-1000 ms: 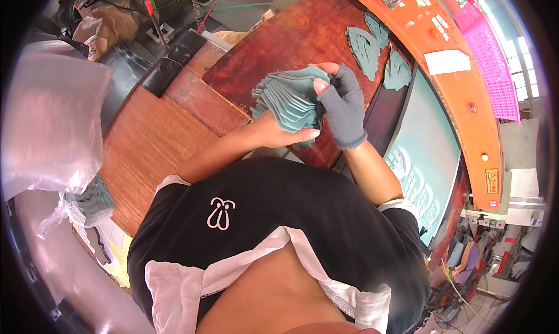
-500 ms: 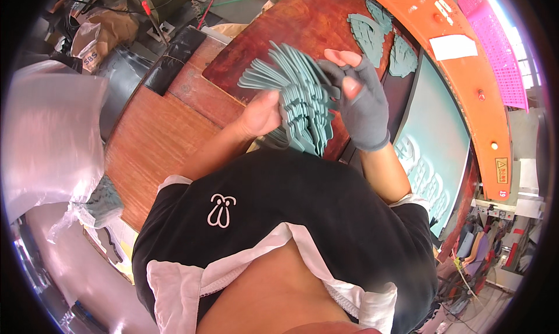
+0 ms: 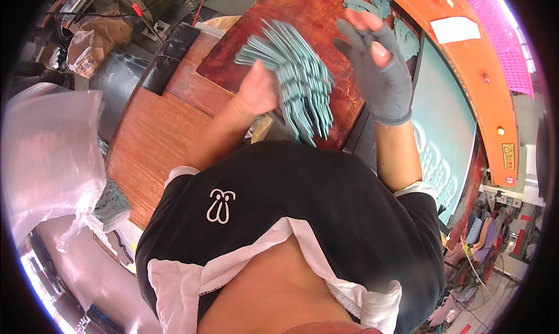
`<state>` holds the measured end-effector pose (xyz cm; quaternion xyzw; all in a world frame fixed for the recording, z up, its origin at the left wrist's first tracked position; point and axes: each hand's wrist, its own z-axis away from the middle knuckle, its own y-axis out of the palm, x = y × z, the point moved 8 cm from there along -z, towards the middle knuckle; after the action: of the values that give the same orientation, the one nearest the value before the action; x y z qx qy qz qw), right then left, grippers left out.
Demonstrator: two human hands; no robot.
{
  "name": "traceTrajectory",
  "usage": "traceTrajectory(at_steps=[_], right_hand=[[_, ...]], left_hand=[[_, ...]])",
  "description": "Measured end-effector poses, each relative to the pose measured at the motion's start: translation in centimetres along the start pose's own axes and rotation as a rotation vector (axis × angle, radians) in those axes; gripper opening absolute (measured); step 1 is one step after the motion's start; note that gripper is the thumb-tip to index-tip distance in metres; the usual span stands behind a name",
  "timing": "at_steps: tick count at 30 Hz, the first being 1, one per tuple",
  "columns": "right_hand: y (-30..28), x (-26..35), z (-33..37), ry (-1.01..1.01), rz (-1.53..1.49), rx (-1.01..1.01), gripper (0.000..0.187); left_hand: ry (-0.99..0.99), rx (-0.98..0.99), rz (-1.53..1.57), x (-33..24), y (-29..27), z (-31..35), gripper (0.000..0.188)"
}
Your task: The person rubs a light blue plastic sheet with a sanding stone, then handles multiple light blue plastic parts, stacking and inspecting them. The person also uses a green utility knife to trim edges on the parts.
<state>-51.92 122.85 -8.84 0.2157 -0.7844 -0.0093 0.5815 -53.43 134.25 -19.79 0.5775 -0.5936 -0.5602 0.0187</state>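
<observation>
A thick stack of teal cut sheet pieces (image 3: 304, 83) is gripped along its left side by my bare left hand (image 3: 259, 90). Its pieces fan out at the upper end and hang in wavy-edged layers below. My right hand (image 3: 384, 78), in a grey glove with bare fingertips, is raised to the right of the stack and apart from it. Its fingers are loosely bent and spread, with nothing in them. More teal cut pieces (image 3: 406, 38) lie beyond the right hand on the dark red wooden board (image 3: 233, 48).
An orange machine frame (image 3: 486, 80) curves along the right, beside a teal sheet (image 3: 445, 107) with cut outlines. At the left stand a clear plastic bag (image 3: 52, 153) and a brown wooden tabletop (image 3: 154, 150). A black roll (image 3: 170, 60) lies at the table's far left edge.
My right hand has come away from the stack, moving right and up. The stack stays in my left hand and its pieces now sit more evenly spread.
</observation>
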Motion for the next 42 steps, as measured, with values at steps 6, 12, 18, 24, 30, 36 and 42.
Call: traceTrajectory(at_steps=[6,12,18,24,30,36,42], right_hand=[[1.9,-4.9,2.4,-0.137,0.738,0.203,0.084],[-0.7,-2.2,1.1,-0.341,0.815,0.15,0.091],[4.1,-3.2,0.7,-0.405,0.819,0.309,0.074],[3.9,-1.0,-0.9,-0.265,0.703,0.492,0.076],[5.1,-4.7,-0.3,0.231,0.366,0.602,0.046],[5.1,-5.9,0.7,0.137,0.538,0.452,0.034],[3.9,-4.1,-0.5,0.02,0.552,0.347,0.059]], left_hand=[[0.213,-0.147,-0.268,-3.0,0.7,-0.2,0.095],[0.326,-0.088,-0.621,-3.7,2.1,0.9,0.075],[0.378,-0.051,-1.043,-2.3,3.2,0.4,0.056],[0.317,0.185,-0.887,-3.9,3.5,0.4,0.047],[0.114,0.085,-0.456,-1.5,2.0,1.6,0.075],[-0.082,0.039,-0.217,-0.4,-0.2,2.4,0.079],[-0.049,-0.1,-0.24,-2.2,0.4,3.1,0.07]])
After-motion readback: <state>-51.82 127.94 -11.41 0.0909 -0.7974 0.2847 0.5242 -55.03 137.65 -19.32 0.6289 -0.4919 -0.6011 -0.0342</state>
